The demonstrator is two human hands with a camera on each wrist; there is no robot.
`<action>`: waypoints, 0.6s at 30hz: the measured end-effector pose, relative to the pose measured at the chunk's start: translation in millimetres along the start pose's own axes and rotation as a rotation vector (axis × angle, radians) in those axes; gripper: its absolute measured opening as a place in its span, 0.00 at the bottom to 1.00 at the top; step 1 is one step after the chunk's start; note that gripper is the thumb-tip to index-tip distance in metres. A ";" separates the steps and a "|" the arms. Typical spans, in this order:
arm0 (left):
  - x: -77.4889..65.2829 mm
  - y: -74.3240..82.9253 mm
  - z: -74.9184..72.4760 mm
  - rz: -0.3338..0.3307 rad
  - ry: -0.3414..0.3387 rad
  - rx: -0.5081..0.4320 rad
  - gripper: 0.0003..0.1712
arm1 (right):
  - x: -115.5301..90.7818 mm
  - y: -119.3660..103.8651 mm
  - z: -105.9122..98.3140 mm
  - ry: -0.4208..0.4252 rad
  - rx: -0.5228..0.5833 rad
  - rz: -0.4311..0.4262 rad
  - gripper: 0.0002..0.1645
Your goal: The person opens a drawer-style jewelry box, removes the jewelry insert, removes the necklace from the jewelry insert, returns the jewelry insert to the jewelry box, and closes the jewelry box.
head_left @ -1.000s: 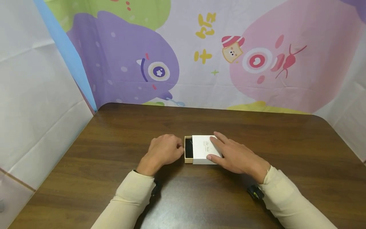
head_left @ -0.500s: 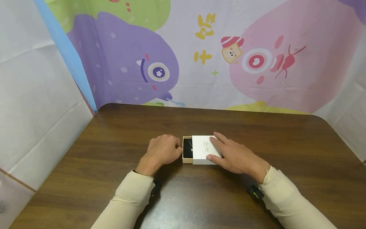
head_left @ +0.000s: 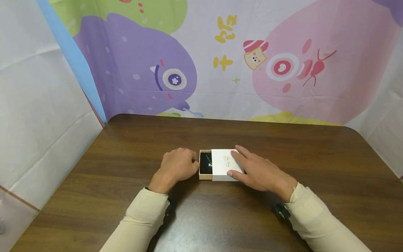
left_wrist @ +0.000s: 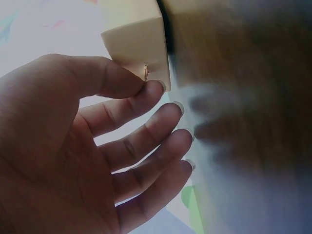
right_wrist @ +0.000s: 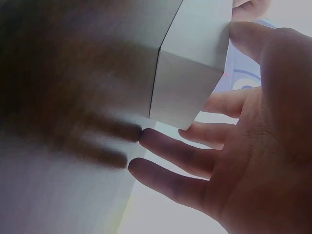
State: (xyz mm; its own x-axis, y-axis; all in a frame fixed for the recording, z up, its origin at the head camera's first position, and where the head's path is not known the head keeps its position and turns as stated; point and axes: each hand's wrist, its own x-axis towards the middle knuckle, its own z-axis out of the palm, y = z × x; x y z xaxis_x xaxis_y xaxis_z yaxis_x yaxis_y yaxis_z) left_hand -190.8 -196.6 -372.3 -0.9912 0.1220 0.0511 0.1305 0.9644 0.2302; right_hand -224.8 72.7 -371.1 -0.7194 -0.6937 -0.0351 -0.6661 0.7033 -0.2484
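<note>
Nearest, two pale sleeves (head_left: pixel 143 211) reach over the brown table (head_left: pixel 204 217). The left hand (head_left: pixel 178 163) pinches a thin pull loop (left_wrist: pixel 146 70) on the tan drawer (head_left: pixel 205 177) between thumb and forefinger; the right hand (head_left: pixel 261 171), fingers spread and mostly straight, rests on the white box cover (head_left: pixel 220 164). Between the hands, the drawer juts part-way out, baring a silvery piece (head_left: pixel 210 164) on black lining (head_left: pixel 204 168). Sliding it open seems the step in hand; next probably calls for a steady leftward pull, cover held down. Beyond hangs a cartoon-printed backdrop (head_left: pixel 220 94).
</note>
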 end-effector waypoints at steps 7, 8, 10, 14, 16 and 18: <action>-0.4 -1.9 -1.0 -0.012 -0.024 0.002 0.16 | -0.7 0.5 0.3 -0.005 -0.002 0.003 0.49; -0.5 -2.3 -1.1 -0.014 -0.027 0.001 0.16 | -0.8 0.6 0.4 -0.005 -0.002 0.004 0.49; -0.7 -3.1 -1.4 -0.017 -0.033 -0.002 0.16 | -0.9 0.7 0.6 -0.005 -0.003 0.005 0.49; -1.4 -5.3 -1.9 -0.036 -0.045 -0.012 0.17 | -1.0 0.9 0.6 -0.003 -0.004 0.002 0.49; -1.8 -6.1 -2.1 -0.043 -0.048 -0.014 0.17 | -1.0 0.9 0.6 -0.002 -0.006 -0.003 0.49; -2.2 -6.5 -2.3 -0.047 -0.049 -0.015 0.17 | -0.8 1.0 0.7 0.000 -0.006 -0.005 0.49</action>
State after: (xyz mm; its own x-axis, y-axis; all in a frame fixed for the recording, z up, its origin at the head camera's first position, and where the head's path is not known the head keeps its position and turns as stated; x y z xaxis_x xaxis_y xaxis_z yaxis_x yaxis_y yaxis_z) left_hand -189.4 -203.7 -371.6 -0.9960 0.0885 -0.0080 0.0839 0.9656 0.2460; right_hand -224.7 73.8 -372.0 -0.7161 -0.6972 -0.0335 -0.6709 0.7008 -0.2426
